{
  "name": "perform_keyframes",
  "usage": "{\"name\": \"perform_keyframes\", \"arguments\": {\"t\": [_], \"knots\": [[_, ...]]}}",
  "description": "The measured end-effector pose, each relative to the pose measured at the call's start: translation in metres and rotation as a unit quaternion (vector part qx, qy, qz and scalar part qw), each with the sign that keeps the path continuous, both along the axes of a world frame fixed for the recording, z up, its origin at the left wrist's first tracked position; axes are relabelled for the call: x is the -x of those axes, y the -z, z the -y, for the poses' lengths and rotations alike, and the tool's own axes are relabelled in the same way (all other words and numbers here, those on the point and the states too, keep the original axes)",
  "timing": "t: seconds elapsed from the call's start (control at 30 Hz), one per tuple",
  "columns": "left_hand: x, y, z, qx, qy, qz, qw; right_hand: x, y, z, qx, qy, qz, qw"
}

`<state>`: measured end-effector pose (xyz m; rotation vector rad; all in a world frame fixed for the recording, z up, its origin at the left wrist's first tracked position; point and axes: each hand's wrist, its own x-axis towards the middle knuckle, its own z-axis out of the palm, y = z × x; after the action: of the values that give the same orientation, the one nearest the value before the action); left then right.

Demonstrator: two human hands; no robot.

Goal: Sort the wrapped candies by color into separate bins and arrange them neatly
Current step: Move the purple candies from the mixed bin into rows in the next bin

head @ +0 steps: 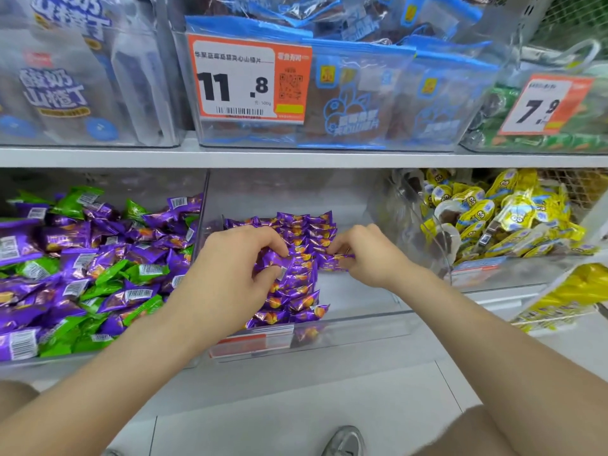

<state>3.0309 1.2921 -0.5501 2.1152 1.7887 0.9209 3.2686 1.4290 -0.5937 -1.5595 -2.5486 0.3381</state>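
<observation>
Head view, near to far. At 6 o'clock a grey shoe (343, 442) stands on the pale tiled floor (296, 406). Both bare forearms reach toward 12 o'clock into the clear middle bin (355, 330) on the lower shelf, whose front wall carries a red-and-white label (250, 340).

The left hand (237, 258) has its fingers (276, 246) curled, thumb opposed, gripping the left-hand candy (273, 262). This is a purple wrapper lying roughly crosswise and partly hidden by the hand. Just toward 3 o'clock, the right hand (365, 255) pinches the right-hand candy (335, 260) between thumb and fingertips, with its long axis running 9 to 3 o'clock, about level. Both candies are held just above the stacked purple candies (296, 291). These form an overlapping column running 6 to 12 o'clock, each wrapper's long axis crosswise and its orange print upward. A shorter second column lies beside it at the far end.

At 9 o'clock, the left bin (202, 205) holds mixed candies (82, 274), purple and green, pointing every way. At 2 o'clock, the right bin (487, 278) holds a loose heap of yellow packs (493, 218).

Beyond, the white upper shelf (296, 158) spans the frame. On it at 12 o'clock stand blue-trimmed bags (362, 93) in a clear bin behind an orange-and-white price tag (246, 77) reading 11.8. At 10 o'clock are blue-and-white bags (65, 77). At 2 o'clock are green packs (526, 141) behind a second tag (543, 106) reading 7.9.
</observation>
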Motion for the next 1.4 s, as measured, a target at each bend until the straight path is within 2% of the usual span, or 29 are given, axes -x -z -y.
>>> {"name": "perform_keyframes", "arguments": {"t": [0.27, 0.83, 0.97, 1.17, 1.33, 1.4], "knots": [[0.001, 0.002, 0.0, -0.01, 0.021, -0.021, 1.0, -0.003, 0.004, -0.002, -0.002, 0.009, -0.029, 1.0], [0.004, 0.0, 0.004, -0.005, 0.018, -0.017, 1.0, -0.001, 0.008, -0.007, -0.036, 0.001, -0.023, 0.999], [0.003, -0.003, 0.006, 0.002, 0.015, -0.012, 1.0, 0.002, 0.011, -0.008, -0.074, 0.005, -0.01, 0.997], [0.0, -0.008, 0.007, 0.05, -0.005, 0.041, 0.998, -0.003, 0.01, -0.013, -0.059, 0.0, -0.004, 0.998], [-0.002, -0.01, 0.006, 0.068, -0.015, 0.085, 0.994, -0.003, -0.004, -0.002, -0.064, 0.016, -0.032, 0.997], [-0.002, -0.011, 0.006, 0.062, -0.017, 0.097, 0.993, 0.003, -0.019, 0.01, -0.07, 0.024, -0.109, 0.991]]}}
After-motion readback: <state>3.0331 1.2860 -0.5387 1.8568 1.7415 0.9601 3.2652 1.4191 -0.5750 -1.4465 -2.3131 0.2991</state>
